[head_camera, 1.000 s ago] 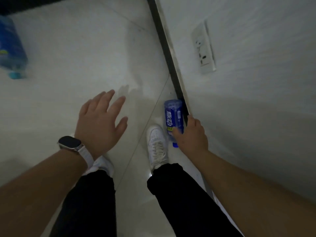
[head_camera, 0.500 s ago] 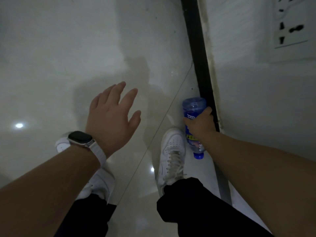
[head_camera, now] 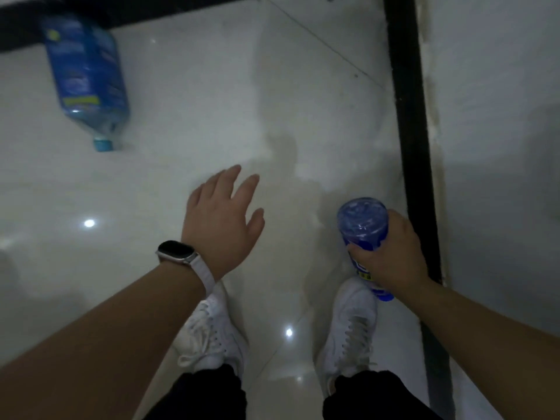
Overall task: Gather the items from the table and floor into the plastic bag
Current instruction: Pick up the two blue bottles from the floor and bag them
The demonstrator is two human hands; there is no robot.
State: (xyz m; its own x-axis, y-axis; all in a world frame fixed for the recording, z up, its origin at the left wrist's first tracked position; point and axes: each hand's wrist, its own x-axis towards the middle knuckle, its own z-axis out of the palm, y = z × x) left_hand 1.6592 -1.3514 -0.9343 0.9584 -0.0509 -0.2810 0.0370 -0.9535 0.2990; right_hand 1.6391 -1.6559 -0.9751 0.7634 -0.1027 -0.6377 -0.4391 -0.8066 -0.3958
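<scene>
My right hand (head_camera: 391, 256) is closed around a small blue plastic bottle (head_camera: 362, 225), held off the floor with its base pointing away from me and its blue cap near my right shoe. My left hand (head_camera: 222, 221), a watch on its wrist, hovers over the floor with fingers spread and nothing in it. A larger blue bottle (head_camera: 86, 74) lies on its side on the white tiled floor at the upper left, cap toward me. No plastic bag is in view.
A black skirting strip (head_camera: 412, 147) runs along the white wall on the right, another along the top left. My two white shoes (head_camera: 351, 325) stand on the glossy tiles below my hands.
My right hand has lifted the small blue bottle off the floor by the skirting. The view has swung left, bringing the larger bottle back into sight; the wall socket is out of view.
</scene>
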